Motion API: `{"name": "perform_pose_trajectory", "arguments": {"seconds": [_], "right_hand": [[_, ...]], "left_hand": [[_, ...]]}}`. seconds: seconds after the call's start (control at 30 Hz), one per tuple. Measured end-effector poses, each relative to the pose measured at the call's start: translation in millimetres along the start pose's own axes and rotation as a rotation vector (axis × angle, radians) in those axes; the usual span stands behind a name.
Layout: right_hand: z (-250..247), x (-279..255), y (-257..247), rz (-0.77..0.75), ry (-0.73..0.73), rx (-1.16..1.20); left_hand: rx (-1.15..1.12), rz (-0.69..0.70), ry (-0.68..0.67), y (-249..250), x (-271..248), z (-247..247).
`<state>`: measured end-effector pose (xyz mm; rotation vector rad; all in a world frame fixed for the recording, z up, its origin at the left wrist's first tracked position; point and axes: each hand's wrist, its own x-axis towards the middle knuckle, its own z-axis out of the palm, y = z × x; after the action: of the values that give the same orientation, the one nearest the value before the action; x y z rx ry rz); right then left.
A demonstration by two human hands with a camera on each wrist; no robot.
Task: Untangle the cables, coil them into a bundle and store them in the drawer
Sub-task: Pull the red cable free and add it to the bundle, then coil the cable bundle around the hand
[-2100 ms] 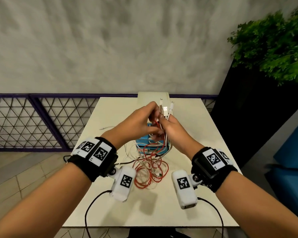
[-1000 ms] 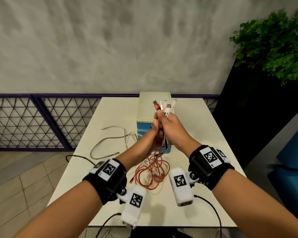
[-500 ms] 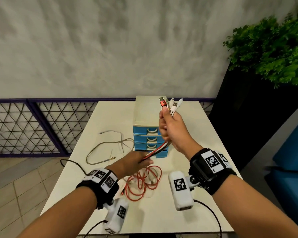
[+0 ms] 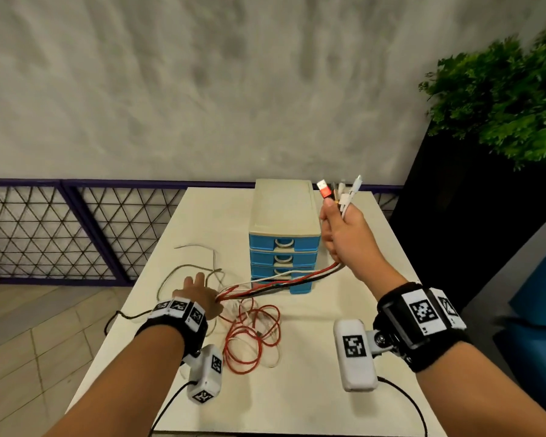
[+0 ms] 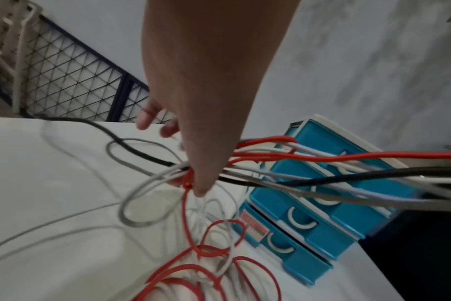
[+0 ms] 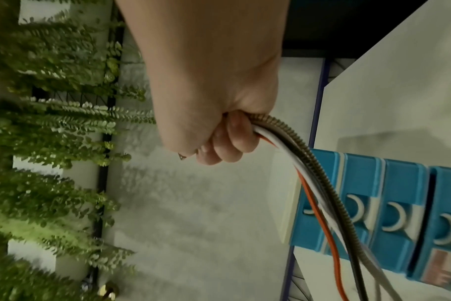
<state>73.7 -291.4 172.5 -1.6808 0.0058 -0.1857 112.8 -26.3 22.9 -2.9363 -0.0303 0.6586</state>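
Note:
My right hand (image 4: 338, 234) grips several cable ends in a fist beside the drawer unit (image 4: 282, 212), with the red and white plugs (image 4: 339, 192) sticking up above it. In the right wrist view the fist (image 6: 227, 142) wraps the red, white, black and braided cables (image 6: 319, 183). The bundle (image 4: 281, 279) runs taut across the blue drawer fronts down to my left hand (image 4: 213, 299). There the thumb and a finger pinch the strands (image 5: 193, 181), with the other fingers spread out. Loose red and white loops (image 4: 252, 339) lie on the table (image 4: 312, 389) below that hand.
A braided grey cable loop (image 4: 171, 279) trails over the table's left side. The stack of blue drawers (image 5: 322, 203) is closed. A black planter with a green plant (image 4: 501, 99) stands close on the right. A mesh railing (image 4: 60, 231) runs behind and to the left.
My left hand slid down the bundle from beside my right hand to the lower left, pulling the cables taut. My right hand kept the plugs and drifted right.

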Motion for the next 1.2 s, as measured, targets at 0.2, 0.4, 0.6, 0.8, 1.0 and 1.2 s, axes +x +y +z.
{"name": "perform_pose_trajectory", "arguments": {"seconds": [0.2, 0.4, 0.6, 0.8, 1.0, 1.2], "right_hand": [[15.8, -14.8, 23.2, 0.018, -0.185, -0.154], [37.6, -16.4, 28.5, 0.018, -0.229, -0.100], [46.8, -13.6, 17.0, -0.003, -0.246, 0.020], [31.2, -21.4, 49.7, 0.153, -0.212, 0.005], [15.8, -31.4, 76.3, 0.333, -0.297, 0.135], [19.4, -32.7, 71.2, 0.364, -0.322, 0.268]], "left_hand": [[-0.310, -0.052, 0.111, -2.0, 13.1, -33.7], [-1.145, -0.073, 0.556, -14.9, 17.6, -114.5], [-1.250, 0.326, 1.110, -13.3, -3.2, -153.2], [-0.670, 0.314, 0.334, -25.2, 29.7, -47.7], [-0.412, 0.384, 0.236, 3.2, 16.9, -32.4], [-1.260, 0.607, 0.056, 70.7, -46.8, -93.6]]}}
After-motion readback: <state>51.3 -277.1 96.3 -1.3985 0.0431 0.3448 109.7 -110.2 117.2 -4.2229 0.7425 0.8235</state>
